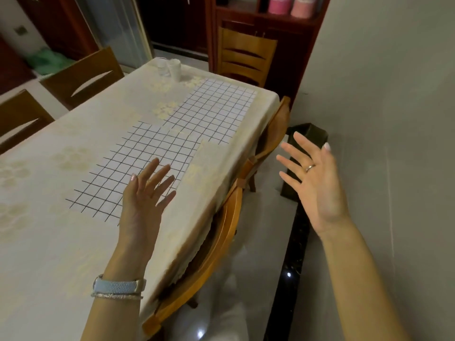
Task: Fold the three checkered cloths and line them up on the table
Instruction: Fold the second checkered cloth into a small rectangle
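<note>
A: Logging hands first. Left hand (145,195) is over the near cloth (138,158), fingers straight and spread wide, thumb up, holding nothing. Contact with the fabric: cannot tell.

B: Right hand (317,183)?

A: Off the desk (61,242), at 3 o'clock from the left hand, above the floor. Palm faces the camera, fingers fanned wide, nothing in it. A ring (309,167) on one finger. A watch (115,286) on the left wrist.

B: Cloths?

A: Two white grid cloths are plain to see, both flat on the desk. The near cloth lies mid-desk, and its 5 o'clock corner is hidden by the left hand. The far cloth (211,109) sits at 1 o'clock from it, close to the desk's right edge; their edges meet or overlap. A third cloth: cannot make one out.

B: Surroundings?

A: Clear cups (170,67) at 12 o'clock, at the far end of the desk, well apart from the cloths. A wooden chair (221,237) is tucked against the right edge, at 4 o'clock from the near cloth. A dark bin (310,136) stands on the floor by the wall, partly behind the right hand.
</note>
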Demonstrator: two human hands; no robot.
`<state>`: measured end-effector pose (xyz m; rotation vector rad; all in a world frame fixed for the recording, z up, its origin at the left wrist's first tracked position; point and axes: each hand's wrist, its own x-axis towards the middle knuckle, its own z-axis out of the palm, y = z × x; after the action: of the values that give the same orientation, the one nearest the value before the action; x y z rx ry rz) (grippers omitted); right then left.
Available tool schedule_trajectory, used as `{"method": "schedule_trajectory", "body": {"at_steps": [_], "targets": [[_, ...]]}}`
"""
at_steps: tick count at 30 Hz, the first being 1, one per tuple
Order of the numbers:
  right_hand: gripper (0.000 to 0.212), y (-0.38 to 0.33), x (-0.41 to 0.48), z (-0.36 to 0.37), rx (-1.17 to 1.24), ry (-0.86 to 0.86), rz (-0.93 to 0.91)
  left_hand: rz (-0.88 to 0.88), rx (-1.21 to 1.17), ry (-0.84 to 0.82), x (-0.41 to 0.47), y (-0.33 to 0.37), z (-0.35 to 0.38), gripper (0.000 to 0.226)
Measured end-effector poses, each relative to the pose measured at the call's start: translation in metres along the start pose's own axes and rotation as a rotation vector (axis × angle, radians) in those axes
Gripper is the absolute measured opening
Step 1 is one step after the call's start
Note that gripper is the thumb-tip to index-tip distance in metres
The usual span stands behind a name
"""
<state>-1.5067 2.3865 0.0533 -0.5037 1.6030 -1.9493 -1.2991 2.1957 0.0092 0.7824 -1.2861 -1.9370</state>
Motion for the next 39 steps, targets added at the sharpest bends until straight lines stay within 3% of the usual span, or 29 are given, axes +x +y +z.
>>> {"method": "schedule_trajectory", "body": {"at_steps": [21, 29, 35, 39], "targets": [[0.048, 0.005, 0.274, 0.037, -0.066, -0.319, 0.201, 0.027, -0.066, 0.293, 0.205, -0.011, 0.052, 0.049], [0.052, 0.045, 0.353, 0.091, -0.140, -0.582, 0.298, 0.036, -0.030, 0.575, 0.221, -0.026, 0.035, 0.046], [0.042, 0.090, 0.404, 0.131, -0.224, -0.699, 0.457, 0.006, 0.199, 0.830, 0.232, -0.055, 0.034, 0.049], [0.034, 0.129, 0.427, 0.146, -0.313, -0.734, 0.583, -0.042, 0.442, 0.869, 0.248, -0.085, 0.039, 0.039]]}}
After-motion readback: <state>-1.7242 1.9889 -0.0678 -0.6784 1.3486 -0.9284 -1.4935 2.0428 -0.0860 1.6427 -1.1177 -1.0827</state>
